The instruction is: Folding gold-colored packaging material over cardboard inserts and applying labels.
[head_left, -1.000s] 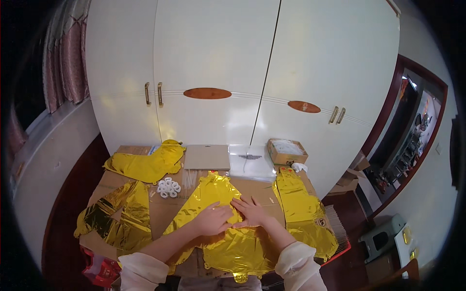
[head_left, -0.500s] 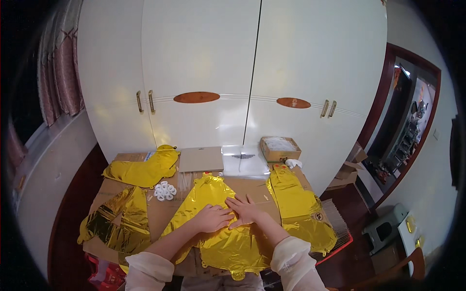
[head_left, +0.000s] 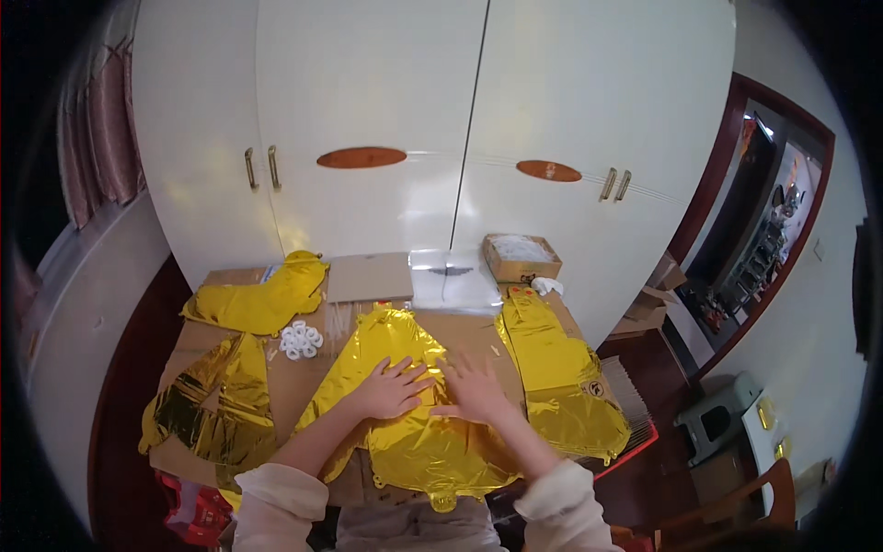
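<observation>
Behind both hands (head_left: 432, 391), an open cardboard box (head_left: 521, 258) holds clear plastic.

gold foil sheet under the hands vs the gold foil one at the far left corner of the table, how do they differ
The middle foil sheet lies spread flat with the left hand and right hand pressed open on it; the far-left foil piece lies untouched. The middle sheet looks larger and nearer the person; the far-left piece is narrower and sits by the cupboard doors. Both are shiny gold foil on the cardboard-covered table.

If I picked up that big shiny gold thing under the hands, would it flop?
Probably yes: the gold foil sheet lies flat, thin and creased, so it likely droops. It looks light for its size. Its glossy surface may slip under the left hand and right hand.
</observation>
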A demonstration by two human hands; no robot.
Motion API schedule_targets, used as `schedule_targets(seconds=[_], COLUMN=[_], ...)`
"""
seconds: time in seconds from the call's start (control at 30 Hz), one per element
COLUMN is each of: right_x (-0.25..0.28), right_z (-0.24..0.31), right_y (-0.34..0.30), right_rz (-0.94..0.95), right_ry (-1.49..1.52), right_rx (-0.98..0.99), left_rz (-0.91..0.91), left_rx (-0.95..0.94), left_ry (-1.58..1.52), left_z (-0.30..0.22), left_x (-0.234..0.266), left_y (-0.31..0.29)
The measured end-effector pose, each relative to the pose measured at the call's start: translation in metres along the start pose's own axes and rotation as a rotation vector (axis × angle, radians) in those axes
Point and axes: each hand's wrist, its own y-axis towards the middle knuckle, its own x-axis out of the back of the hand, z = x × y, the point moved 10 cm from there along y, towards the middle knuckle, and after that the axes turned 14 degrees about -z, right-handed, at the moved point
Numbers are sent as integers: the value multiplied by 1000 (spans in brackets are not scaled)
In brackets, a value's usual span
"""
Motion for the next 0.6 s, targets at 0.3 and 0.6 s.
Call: schedule_targets(seconds=[0.3,0.6], right_x=[101,65], right_z=[-16,-20], right_y=[-193,-251], right_rz=[-263,-351], right_ry=[-142,532], right_rx=[-617,-1169], left_rz=[-224,-219], left_rx=[-30,-4], left_ry=[-7,-27], left_z=[-11,-5], left_x=[18,18], left_y=[2,-1])
